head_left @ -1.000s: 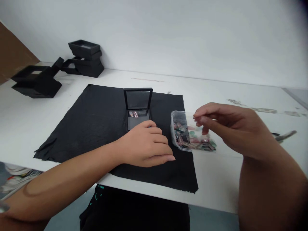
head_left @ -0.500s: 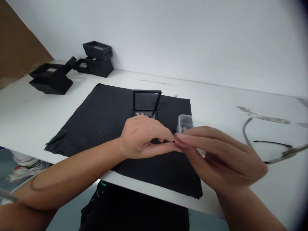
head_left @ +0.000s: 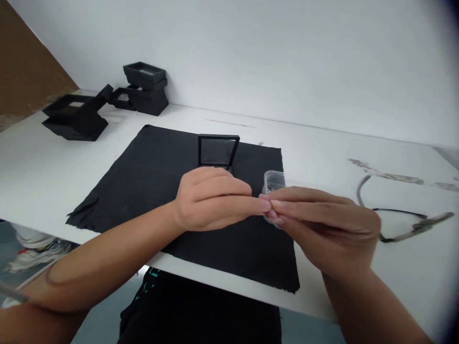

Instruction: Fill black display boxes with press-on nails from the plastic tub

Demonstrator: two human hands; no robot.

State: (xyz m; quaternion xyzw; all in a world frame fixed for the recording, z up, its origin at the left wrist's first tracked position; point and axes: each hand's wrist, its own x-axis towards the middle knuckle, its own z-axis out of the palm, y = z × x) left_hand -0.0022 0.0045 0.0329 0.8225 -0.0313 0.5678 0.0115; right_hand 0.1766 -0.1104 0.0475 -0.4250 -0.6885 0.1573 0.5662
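My left hand (head_left: 215,198) and my right hand (head_left: 326,220) meet fingertip to fingertip over the right part of a black mat (head_left: 229,260). Both are closed in a pinch; whatever lies between the fingertips is too small or hidden to make out. Behind my left hand stands a black case (head_left: 218,150) with its lid raised, its base mostly covered by the hand. A clear plastic container (head_left: 274,178) with small shiny contents sits just behind my right fingertips, partly hidden by them.
Stacked black boxes stand at the back left (head_left: 147,91) and far left (head_left: 75,117) of the white table (head_left: 315,153). Eyeglasses (head_left: 409,224) lie at the right, beside my right hand. A white wall runs along the back.
My left fingers have straightened and drawn together, covering more of the case's base. My right hand has shifted slightly left, and the fingertips of both hands press closer together.
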